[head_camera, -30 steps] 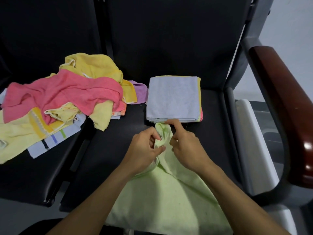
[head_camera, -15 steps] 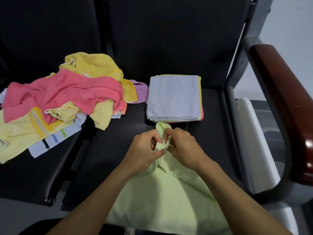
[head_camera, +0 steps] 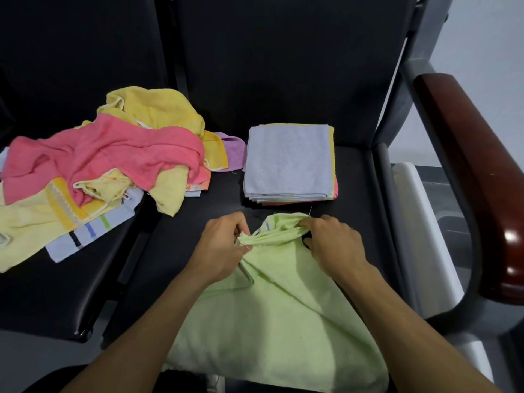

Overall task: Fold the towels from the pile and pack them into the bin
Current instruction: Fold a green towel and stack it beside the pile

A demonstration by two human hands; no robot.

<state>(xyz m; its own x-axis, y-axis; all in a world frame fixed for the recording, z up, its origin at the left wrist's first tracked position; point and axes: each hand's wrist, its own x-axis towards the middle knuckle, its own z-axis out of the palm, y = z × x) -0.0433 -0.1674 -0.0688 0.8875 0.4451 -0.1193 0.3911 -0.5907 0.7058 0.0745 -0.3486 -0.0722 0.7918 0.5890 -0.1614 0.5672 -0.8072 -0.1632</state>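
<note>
Hands pinch the green towel [head_camera: 272, 316] on the seat [head_camera: 181, 251]: left hand [head_camera: 224, 246] and right hand [head_camera: 334, 243] closed on its far edge. It could slip and bunch (bin not seen), or bump the stack [head_camera: 289, 163].

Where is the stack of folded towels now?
In the head view, the stack of folded towels sits on the black seat, right of the unfolded pile and just beyond the green towel in both hands.
</note>
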